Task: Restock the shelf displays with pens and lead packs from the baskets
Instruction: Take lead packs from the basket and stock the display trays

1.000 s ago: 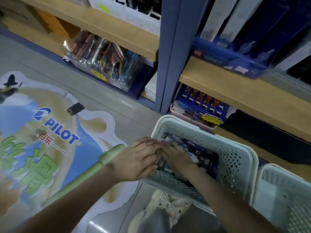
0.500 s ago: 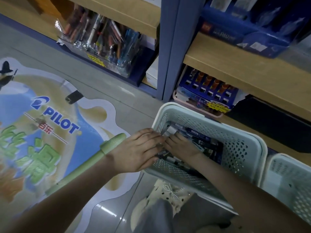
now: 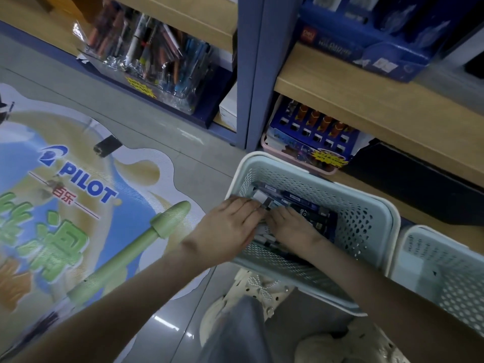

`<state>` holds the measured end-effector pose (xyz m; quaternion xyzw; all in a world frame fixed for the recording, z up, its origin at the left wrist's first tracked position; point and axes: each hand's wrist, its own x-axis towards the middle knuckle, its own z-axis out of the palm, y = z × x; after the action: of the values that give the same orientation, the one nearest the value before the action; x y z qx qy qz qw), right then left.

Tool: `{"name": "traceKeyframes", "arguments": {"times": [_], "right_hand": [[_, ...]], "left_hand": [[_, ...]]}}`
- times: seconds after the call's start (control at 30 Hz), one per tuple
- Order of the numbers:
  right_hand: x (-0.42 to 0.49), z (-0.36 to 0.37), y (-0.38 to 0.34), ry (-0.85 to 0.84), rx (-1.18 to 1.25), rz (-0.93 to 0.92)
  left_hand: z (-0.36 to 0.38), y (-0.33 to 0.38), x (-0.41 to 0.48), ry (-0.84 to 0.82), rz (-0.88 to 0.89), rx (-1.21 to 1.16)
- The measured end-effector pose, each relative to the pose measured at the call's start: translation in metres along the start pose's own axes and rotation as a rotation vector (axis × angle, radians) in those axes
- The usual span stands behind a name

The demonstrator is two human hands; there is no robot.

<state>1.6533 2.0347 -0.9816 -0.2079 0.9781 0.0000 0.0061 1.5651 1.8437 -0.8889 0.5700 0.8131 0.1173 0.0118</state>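
Floor basket: left grip lies flat on lead packs; right grip alongside, hold unclear.

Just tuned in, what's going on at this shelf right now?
A person is low beside the shelving with both hands in a pale perforated basket. The left hand lies with fingers stretched over the dark packs inside. The right hand is down among them beside it, and whether it grips one is unclear. No pack is clear of the basket yet. A second basket sits to the right.
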Motion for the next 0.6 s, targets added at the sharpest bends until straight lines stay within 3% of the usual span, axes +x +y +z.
{"name": "traceKeyframes", "arguments": {"times": [0.1,0.17,0.23,0.43,0.53,0.6], "right_hand": [[-0.004,-0.026,0.005,0.103,-0.005,0.043],[-0.005,-0.044,0.008,0.111,-0.038,0.036],[-0.007,-0.06,0.011,0.092,-0.068,0.042],[-0.019,-0.078,0.019,0.11,0.063,0.176],[-0.024,-0.076,0.024,0.06,0.236,0.411],[-0.029,-0.066,0.023,-0.024,0.261,0.454]], "left_hand": [[-0.001,0.024,0.029,-0.409,-0.242,-0.013],[0.002,0.034,0.046,-0.589,-0.348,-0.036],[0.004,0.039,0.057,-0.592,-0.385,0.009],[-0.006,0.042,0.066,-0.549,-0.269,0.186],[-0.017,0.036,0.059,-0.484,-0.352,0.177],[-0.032,0.029,0.047,-0.387,-0.415,0.154]]}}
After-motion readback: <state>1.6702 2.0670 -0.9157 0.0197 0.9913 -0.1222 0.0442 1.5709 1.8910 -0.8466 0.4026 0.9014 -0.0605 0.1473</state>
